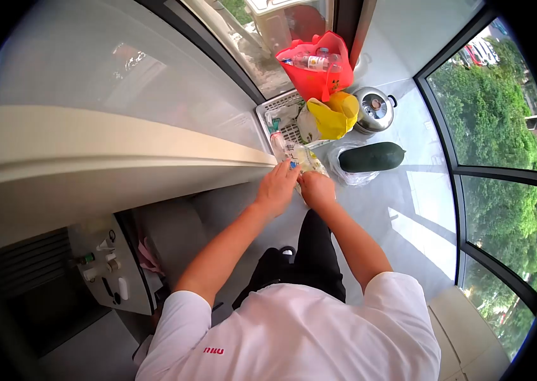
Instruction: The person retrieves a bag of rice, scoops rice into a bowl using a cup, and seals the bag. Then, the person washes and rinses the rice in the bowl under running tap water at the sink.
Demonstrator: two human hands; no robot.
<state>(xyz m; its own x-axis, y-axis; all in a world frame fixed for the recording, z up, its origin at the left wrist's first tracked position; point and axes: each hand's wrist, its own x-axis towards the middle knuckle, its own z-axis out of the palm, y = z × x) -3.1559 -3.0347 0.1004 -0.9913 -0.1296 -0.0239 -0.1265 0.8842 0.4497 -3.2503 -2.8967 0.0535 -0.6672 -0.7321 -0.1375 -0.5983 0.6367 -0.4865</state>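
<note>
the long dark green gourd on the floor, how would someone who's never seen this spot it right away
Start at the tall windows with trees outside, then look down to the pale floor beside them. Past the person's hands lies a gourd, resting on clear plastic. It is the only long, dark green thing there; the steel pot and yellow bag behind are rounder and brighter.

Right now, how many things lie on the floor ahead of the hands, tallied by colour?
Red: 1, plastic bag
Yellow: 1, bag
Green: 1, long melon
Silver: 1, pot
White: 1, basket
Clear: 1, packet under both hands, left hand and right hand
Total: 6
</note>
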